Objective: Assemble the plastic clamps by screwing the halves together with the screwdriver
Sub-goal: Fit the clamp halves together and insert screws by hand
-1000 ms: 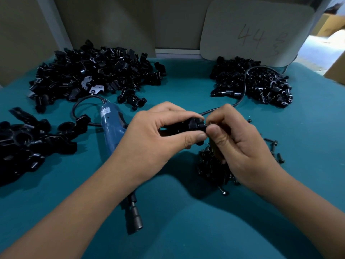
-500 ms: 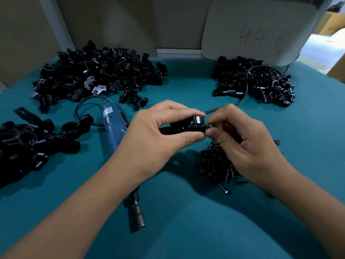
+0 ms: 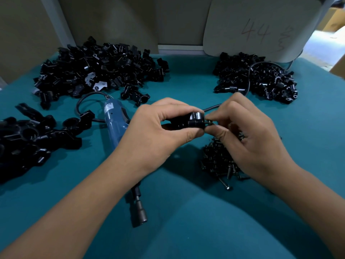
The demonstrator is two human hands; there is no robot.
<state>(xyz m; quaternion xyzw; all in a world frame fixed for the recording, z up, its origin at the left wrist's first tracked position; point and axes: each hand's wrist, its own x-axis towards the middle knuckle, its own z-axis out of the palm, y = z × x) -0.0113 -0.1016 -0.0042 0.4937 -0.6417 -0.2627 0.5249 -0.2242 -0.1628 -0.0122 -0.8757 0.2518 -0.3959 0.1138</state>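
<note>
The left hand (image 3: 149,135) holds a black plastic clamp (image 3: 188,121) above the middle of the teal bench (image 3: 186,230), fingers curled over the top and the thumb pressed up from below. Most of the clamp is hidden inside that grip; only its right end shows, where a seam between two halves can be seen. The right hand (image 3: 250,139) meets that end, thumb and forefinger pinching a small dark screw (image 3: 210,122) touching the clamp. How far the screw sits inside cannot be told, since the fingertips cover most of it.

The blue screwdriver (image 3: 114,126) lies on the bench under the left wrist, which covers its middle; the dark tip (image 3: 141,212) shows below the forearm. Its cable (image 3: 82,103) loops behind the handle and passes out of sight behind the hands.

A heap of loose screws (image 3: 216,161) lies partly under the right hand. Piles of black clamp parts sit at the far left (image 3: 97,71), far right (image 3: 257,77) and the left edge (image 3: 28,139), the last cut off by the frame. A pale board (image 3: 261,25) with faint handwriting, hard to read, leans at the back.
</note>
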